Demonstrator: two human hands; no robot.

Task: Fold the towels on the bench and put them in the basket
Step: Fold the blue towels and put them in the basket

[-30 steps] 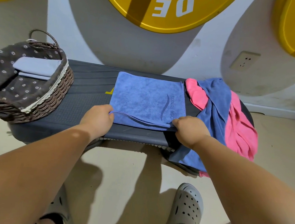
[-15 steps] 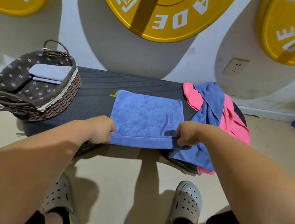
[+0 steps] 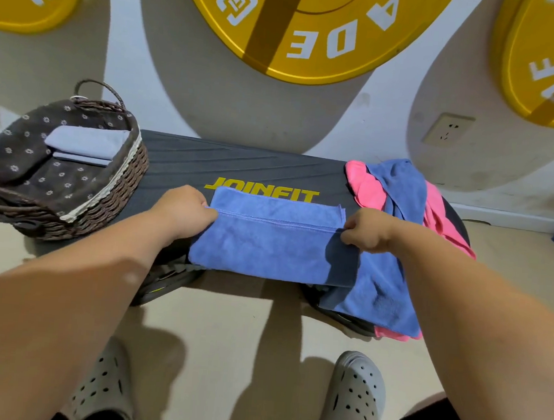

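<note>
Half a second ago the blue microfibre towel [image 3: 272,246] lay one layer deeper over the middle of the black padded bench [image 3: 239,163], with both hands at its near edge. Now that edge is carried up and over to the far side, so the towel is a narrower doubled band in the centre of the frame and the yellow JOINFIT lettering [image 3: 264,189] shows just above it. The left hand [image 3: 182,210] grips the left end of the stitched hem with curled fingers, and the right hand [image 3: 368,230] pinches the right end. At the left of the frame the brown wicker basket [image 3: 111,190] with a dotted liner stands on the bench end, holding a folded pale lilac towel [image 3: 85,141]. At the right, a loose pink towel [image 3: 367,187] and a second blue towel [image 3: 397,183] lie heaped, draping off the bench and touching the folded band's right end; the right forearm hides part of them.
</note>
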